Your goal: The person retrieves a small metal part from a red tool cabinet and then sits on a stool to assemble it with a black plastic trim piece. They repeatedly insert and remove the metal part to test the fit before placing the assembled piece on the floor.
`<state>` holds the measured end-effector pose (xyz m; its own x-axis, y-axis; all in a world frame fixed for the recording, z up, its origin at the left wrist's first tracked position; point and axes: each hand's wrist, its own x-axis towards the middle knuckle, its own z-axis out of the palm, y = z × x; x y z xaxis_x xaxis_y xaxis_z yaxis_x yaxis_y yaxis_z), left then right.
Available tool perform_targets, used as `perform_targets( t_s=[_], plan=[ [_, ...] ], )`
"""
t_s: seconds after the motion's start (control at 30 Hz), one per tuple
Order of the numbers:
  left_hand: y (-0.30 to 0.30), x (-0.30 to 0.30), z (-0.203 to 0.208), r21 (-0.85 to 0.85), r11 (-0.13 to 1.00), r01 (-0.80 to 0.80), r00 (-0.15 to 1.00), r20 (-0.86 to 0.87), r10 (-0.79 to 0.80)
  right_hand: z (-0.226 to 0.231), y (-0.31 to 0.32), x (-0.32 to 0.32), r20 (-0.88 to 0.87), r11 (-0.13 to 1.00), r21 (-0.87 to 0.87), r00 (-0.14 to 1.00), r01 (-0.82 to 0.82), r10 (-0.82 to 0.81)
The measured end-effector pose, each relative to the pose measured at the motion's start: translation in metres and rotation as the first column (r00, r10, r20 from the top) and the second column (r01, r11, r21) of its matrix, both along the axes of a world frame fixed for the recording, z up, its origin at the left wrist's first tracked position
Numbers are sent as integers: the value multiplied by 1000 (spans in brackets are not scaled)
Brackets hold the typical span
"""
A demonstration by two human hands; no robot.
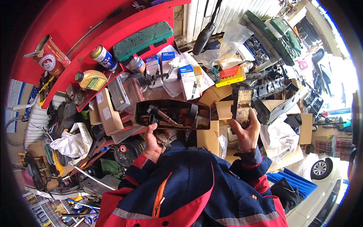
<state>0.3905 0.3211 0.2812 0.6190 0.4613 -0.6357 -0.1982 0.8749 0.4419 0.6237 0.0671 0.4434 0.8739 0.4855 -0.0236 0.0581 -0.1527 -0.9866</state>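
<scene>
My left hand [152, 145] is at the lower left edge of a long dark open box [204, 113], its thumb against the rim and its fingers partly hidden below. Inside the box lies a tubular part with a dark head [164, 115], beside other dark pieces I cannot make out. Just under the box, by the left fingers, is a worn grey metal piece [163, 137]. Upright in my right hand [247, 133] is a narrow dark case with a worn tan face [242, 104], the thumb and fingers wrapped round its lower end.
Blue-and-white boxes [189, 84], a spray can [103, 58] and a yellow bottle [90, 80] stand beyond the dark box. A green case [143, 41] lies on the red shelf. Opened cardboard boxes [208, 138] are at the right, and a black hand lamp [204, 39] hangs above.
</scene>
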Motion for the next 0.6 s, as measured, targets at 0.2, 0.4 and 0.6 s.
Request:
perform_targets(
  t_s=[0.2, 0.4, 0.6],
  plan=[
    [-13, 5, 5, -101, 994, 49, 999, 25, -46, -9, 43, -16, 380, 957, -254, 895, -143, 234],
    [-32, 5, -20, -178, 961, 210, 933, 330, -143, -31, 102, -47, 519, 762, -593, 601, -260, 608],
    [-27, -3, -28, -137, 985, 105, 970, 234, -71, -33, 79, -37, 568, 863, -458, 677, -214, 469]
  ],
)
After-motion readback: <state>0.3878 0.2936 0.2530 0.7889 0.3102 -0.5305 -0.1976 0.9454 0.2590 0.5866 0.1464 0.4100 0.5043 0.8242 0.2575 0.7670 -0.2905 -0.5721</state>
